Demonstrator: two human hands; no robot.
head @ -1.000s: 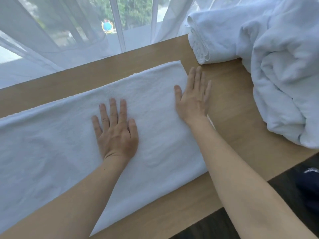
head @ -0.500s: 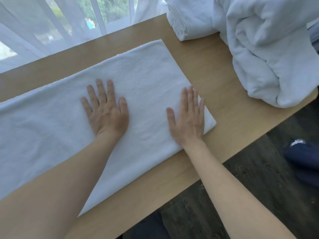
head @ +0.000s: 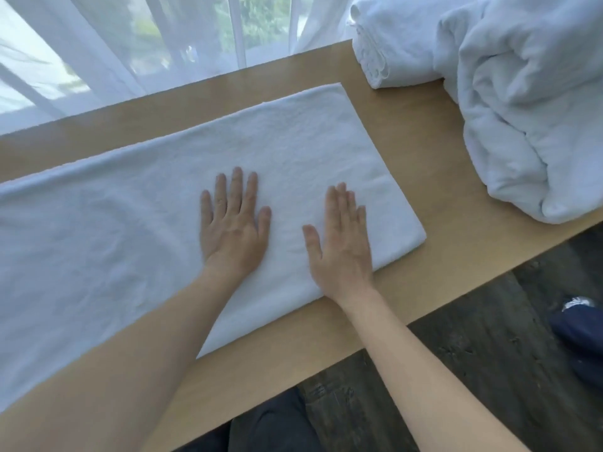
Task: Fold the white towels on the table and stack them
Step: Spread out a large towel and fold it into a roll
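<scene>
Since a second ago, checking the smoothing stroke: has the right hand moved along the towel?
Yes. The right hand slid from the flat towel's far right edge toward its near edge.

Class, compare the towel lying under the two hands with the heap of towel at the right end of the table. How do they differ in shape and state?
The flat towel is spread smooth in a long strip; the bunched towel is crumpled and rumpled high. The flat towel has straight edges and a square corner; the bunched towel shows only rounded folds. The left hand and right hand press on the flat towel; nothing touches the bunched towel. Both are white and lie on the table.
</scene>
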